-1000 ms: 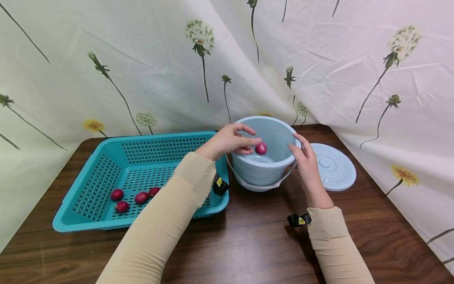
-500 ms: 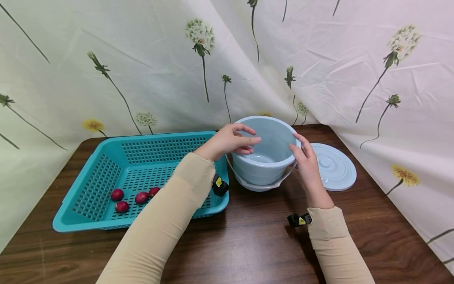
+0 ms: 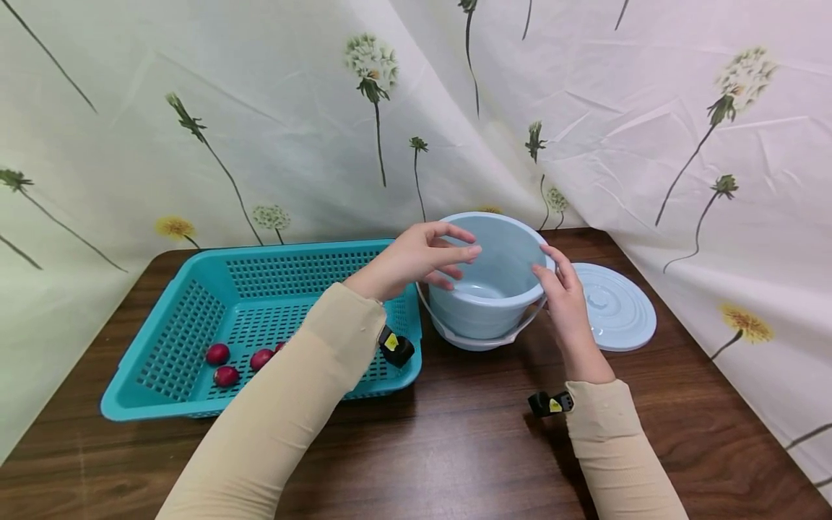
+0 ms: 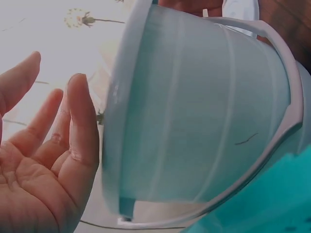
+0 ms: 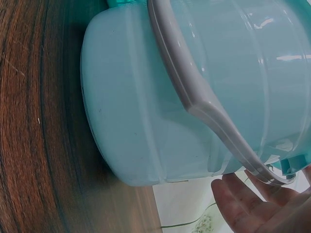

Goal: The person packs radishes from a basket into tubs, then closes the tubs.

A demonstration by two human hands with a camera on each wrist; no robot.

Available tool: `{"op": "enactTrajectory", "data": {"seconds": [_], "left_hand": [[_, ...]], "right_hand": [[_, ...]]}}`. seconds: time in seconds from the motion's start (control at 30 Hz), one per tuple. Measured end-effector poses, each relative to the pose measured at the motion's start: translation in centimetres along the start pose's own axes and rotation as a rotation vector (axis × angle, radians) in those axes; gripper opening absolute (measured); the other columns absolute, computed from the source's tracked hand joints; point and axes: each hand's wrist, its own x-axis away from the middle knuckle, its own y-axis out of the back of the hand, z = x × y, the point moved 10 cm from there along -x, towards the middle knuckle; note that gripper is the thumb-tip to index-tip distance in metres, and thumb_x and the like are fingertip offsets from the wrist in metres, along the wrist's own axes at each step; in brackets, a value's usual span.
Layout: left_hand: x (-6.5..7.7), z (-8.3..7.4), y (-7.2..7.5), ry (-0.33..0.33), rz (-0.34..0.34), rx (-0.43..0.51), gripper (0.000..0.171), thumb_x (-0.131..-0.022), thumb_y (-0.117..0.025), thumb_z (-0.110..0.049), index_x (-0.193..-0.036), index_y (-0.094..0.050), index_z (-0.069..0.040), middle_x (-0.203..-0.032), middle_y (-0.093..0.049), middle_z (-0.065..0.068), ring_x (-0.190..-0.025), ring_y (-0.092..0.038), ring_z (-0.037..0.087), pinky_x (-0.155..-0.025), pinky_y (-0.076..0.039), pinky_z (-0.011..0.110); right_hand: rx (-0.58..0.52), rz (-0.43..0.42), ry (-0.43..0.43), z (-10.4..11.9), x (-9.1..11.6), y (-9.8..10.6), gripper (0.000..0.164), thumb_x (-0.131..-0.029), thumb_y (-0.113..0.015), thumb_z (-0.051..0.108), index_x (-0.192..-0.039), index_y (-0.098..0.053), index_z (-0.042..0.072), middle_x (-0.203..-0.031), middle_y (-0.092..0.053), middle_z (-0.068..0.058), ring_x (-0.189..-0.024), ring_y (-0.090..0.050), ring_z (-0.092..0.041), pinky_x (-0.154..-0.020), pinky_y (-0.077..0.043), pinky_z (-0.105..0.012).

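In the head view a light blue bucket [image 3: 477, 318] stands upright on the table, its grey handle [image 4: 291, 107] hanging down the front. My left hand [image 3: 432, 256] is over the bucket's left rim, fingers spread with nothing between them; in the left wrist view it is beside the rim. My right hand [image 3: 565, 307] holds the bucket's right rim, thumb and index fingertips at the edge. In the right wrist view its fingers [image 5: 233, 194] show by the handle's end. Several red radishes [image 3: 226, 375] lie in the turquoise basket [image 3: 117, 393], some partly behind my left sleeve.
A round light blue lid [image 3: 617, 310] lies on the wooden table [image 3: 455, 440] right of the bucket, behind my right hand. The basket's right side stands close against the bucket. A flower-printed cloth [image 3: 292, 130] hangs behind and on the right.
A radish seen falling into the bucket from my left hand one second ago is out of sight. My left hand has shifted slightly left, fingers a little wider. The right hand stays on the rim.
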Motion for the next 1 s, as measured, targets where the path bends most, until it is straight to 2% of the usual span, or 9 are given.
{"op": "enactTrajectory", "data": {"seconds": [0.27, 0.4, 0.6, 0.83, 1.0], "left_hand": [[2.1, -0.4, 1.2, -0.014, -0.035, -0.031, 0.042, -0.093, -0.07, -0.033, -0.132, -0.058, -0.019, -0.124, -0.066, 0.006, -0.104, -0.068, 0.028, -0.082, -0.061, 0.039], [3.3, -0.3, 1.8, -0.025, -0.057, -0.049, 0.041, -0.094, -0.069, -0.032, -0.131, -0.058, -0.018, -0.122, -0.066, 0.007, -0.104, -0.067, 0.032, -0.083, -0.06, 0.043], [4.9, 0.3, 2.7, -0.01, -0.088, -0.068, 0.039, -0.094, -0.069, -0.034, -0.128, -0.06, -0.018, -0.12, -0.067, 0.008, -0.1, -0.067, 0.028, -0.083, -0.06, 0.044], [7.1, 1.1, 3.9, -0.007, -0.133, -0.076, 0.041, -0.095, -0.067, -0.033, -0.131, -0.06, -0.014, -0.123, -0.067, 0.009, -0.103, -0.066, 0.03, -0.078, -0.061, 0.04], [8.3, 2.6, 5.2, 0.017, -0.155, -0.088, 0.042, -0.096, -0.066, -0.034, -0.132, -0.058, -0.015, -0.129, -0.064, 0.007, -0.103, -0.066, 0.028, -0.078, -0.061, 0.038]], "right_hand": [[0.013, 0.001, 0.001, 0.1, -0.1, 0.1, 0.05, -0.101, -0.049, 0.029, -0.15, -0.04, 0.022, -0.159, -0.032, -0.005, -0.126, -0.045, -0.025, -0.08, -0.049, -0.022], [0.007, 0.002, -0.002, 0.0, 0.0, 0.1, 0.051, -0.101, -0.049, 0.03, -0.15, -0.04, 0.023, -0.16, -0.031, -0.005, -0.131, -0.043, -0.026, -0.086, -0.048, -0.027], [-0.009, 0.001, -0.015, -0.1, 0.2, 0.2, 0.051, -0.101, -0.049, 0.03, -0.151, -0.039, 0.023, -0.164, -0.024, 0.0, -0.136, -0.038, -0.024, -0.102, -0.042, -0.044], [0.003, 0.007, -0.011, 0.1, 0.2, -0.1, 0.051, -0.102, -0.047, 0.03, -0.152, -0.038, 0.022, -0.163, -0.025, 0.0, -0.134, -0.039, -0.023, -0.098, -0.044, -0.038], [-0.002, 0.01, -0.007, 0.1, 0.2, -0.2, 0.052, -0.102, -0.047, 0.03, -0.152, -0.037, 0.022, -0.164, -0.022, 0.001, -0.137, -0.037, -0.021, -0.105, -0.041, -0.043]]}}
